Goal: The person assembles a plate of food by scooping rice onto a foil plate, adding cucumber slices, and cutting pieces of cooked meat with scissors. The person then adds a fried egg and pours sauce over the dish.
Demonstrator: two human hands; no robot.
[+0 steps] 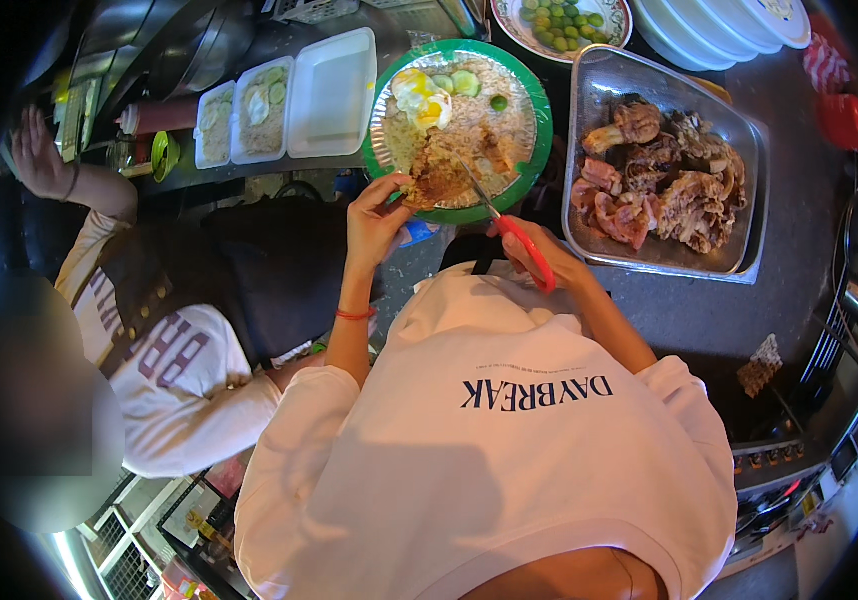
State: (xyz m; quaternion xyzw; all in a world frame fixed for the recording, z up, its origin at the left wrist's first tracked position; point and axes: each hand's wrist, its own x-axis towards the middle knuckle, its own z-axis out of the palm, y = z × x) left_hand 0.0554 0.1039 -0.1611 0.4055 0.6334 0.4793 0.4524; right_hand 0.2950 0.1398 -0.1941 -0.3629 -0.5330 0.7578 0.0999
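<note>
From my remote post I see white foam boxes [331, 95] at upper left. At upper centre, the left hand [373, 222] pinches with its fingers a brown meat piece [437, 172], lying on the green-rimmed plate [543, 130]. Then the right hand [565, 266] has its fingers closed around red scissors [529, 250]. The tray [594, 88] of meat stands at upper right.

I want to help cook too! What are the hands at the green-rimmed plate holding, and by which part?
The right hand holds the scissors by their red handles. The left hand pinches the brown food by its left edge.
</note>
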